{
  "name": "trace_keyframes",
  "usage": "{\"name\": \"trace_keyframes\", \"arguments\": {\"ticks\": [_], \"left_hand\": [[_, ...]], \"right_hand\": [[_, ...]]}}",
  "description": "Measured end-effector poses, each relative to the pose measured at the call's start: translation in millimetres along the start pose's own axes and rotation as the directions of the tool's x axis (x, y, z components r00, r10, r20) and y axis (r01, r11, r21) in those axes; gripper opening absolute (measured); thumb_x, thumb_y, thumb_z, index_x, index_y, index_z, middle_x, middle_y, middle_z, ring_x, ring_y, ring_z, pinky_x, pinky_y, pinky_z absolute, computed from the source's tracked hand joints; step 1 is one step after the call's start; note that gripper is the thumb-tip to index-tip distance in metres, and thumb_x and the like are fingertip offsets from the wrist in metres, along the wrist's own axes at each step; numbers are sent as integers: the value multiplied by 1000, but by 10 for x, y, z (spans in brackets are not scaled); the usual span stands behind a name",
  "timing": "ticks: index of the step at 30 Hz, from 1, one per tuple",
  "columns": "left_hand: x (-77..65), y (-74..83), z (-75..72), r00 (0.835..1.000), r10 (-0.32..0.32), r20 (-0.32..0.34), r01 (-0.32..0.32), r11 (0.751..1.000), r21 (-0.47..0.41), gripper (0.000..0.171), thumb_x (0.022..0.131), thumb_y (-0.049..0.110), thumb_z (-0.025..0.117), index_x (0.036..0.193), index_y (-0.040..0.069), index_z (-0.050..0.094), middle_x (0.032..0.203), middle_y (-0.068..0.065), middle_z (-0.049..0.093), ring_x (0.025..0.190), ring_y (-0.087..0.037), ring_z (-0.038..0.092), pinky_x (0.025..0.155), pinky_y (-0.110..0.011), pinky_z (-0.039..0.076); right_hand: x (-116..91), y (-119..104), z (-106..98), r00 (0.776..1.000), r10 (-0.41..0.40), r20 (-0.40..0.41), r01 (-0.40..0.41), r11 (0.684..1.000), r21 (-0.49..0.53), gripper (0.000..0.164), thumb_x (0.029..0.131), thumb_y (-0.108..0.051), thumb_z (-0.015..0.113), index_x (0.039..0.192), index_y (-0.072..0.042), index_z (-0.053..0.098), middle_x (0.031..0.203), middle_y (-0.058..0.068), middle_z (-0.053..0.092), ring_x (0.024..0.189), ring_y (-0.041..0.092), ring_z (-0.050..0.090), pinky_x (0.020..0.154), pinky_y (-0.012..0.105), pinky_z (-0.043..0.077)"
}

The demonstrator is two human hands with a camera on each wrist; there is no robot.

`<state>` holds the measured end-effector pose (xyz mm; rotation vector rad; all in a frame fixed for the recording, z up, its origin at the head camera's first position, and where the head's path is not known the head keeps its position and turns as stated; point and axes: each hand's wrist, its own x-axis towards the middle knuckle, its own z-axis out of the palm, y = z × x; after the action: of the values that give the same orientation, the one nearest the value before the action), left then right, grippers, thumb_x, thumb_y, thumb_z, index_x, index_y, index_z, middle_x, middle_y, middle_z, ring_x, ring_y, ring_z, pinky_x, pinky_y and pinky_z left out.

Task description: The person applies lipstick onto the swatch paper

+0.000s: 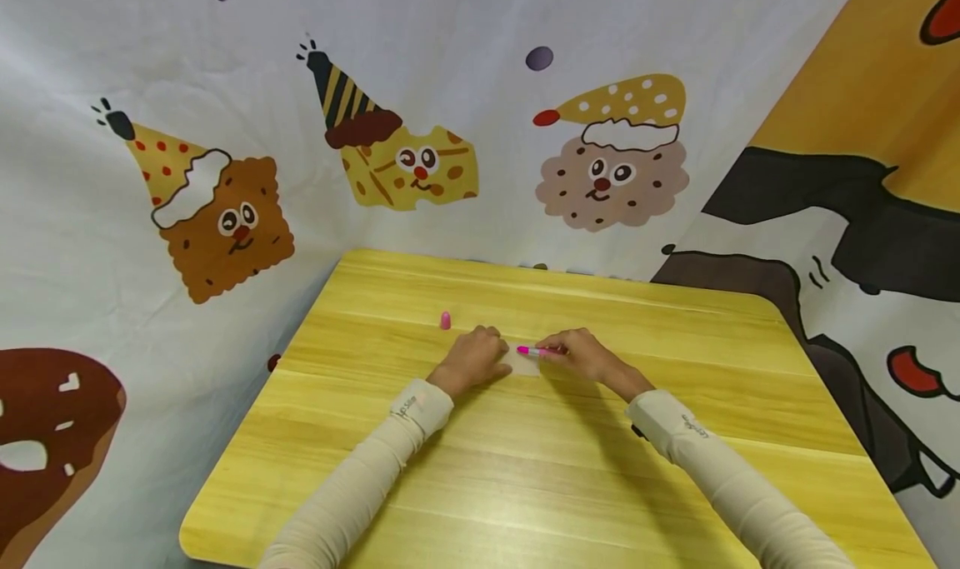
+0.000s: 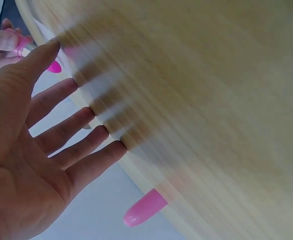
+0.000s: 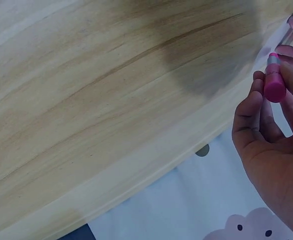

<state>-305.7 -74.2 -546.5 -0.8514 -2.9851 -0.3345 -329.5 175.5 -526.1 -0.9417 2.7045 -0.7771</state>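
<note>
My right hand (image 1: 588, 354) pinches a lipstick (image 1: 534, 351) between thumb and fingers. Its bright pink tip points left, above a small pale sheet of paper (image 1: 527, 367); whether the tip touches the sheet I cannot tell. A silver collar and pink base show on the lipstick (image 3: 275, 85) in the right wrist view. Fingers spread and nearly straight, my left hand (image 1: 472, 359) rests its fingertips at the sheet's left side and holds nothing. Beyond it, the pink lipstick cap (image 1: 446, 321) stands upright on the table, also visible as a cap (image 2: 145, 207) in the left wrist view.
The wood-grain table (image 1: 480, 486) has rounded corners. Behind it and to the left hangs a white cloth (image 1: 450, 19) printed with cartoon biscuits and cheese; the far table edge runs close to it.
</note>
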Motion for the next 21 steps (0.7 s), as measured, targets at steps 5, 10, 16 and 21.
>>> {"name": "trace_keyframes", "arguments": {"ticks": [5,10,16,21], "left_hand": [[4,-11,11,1000,1,3,-1,1000,-1,33,96,37,75,119,13,79,117,-7,70,107,-27,65,85,-42,59],[13,-23,24,1000,3,0,-3,1000,-1,32,96,37,75,117,14,79,117,-7,70,105,-27,65,84,-42,59],[5,-19,-3,1000,13,-8,-13,1000,-11,31,96,36,76,114,12,80,114,-8,70,102,-27,65,82,-40,59],[7,-23,-7,1000,19,2,-19,1000,-2,30,96,37,75,113,12,80,114,-7,70,103,-26,64,82,-40,59]], "right_hand": [[16,4,13,1000,5,2,-5,1000,14,24,100,-10,70,121,-1,76,112,14,76,81,16,68,64,26,53],[27,2,36,1000,4,3,-4,1000,-4,23,100,-9,71,120,-1,77,113,15,76,78,14,66,64,26,54],[41,-18,20,1000,-1,15,2,1000,-25,23,99,-9,71,120,-1,77,114,15,76,81,16,69,68,29,57],[43,-22,16,1000,-2,25,2,1000,-25,23,99,-9,71,120,-2,77,114,14,76,79,14,67,68,30,57]]}}
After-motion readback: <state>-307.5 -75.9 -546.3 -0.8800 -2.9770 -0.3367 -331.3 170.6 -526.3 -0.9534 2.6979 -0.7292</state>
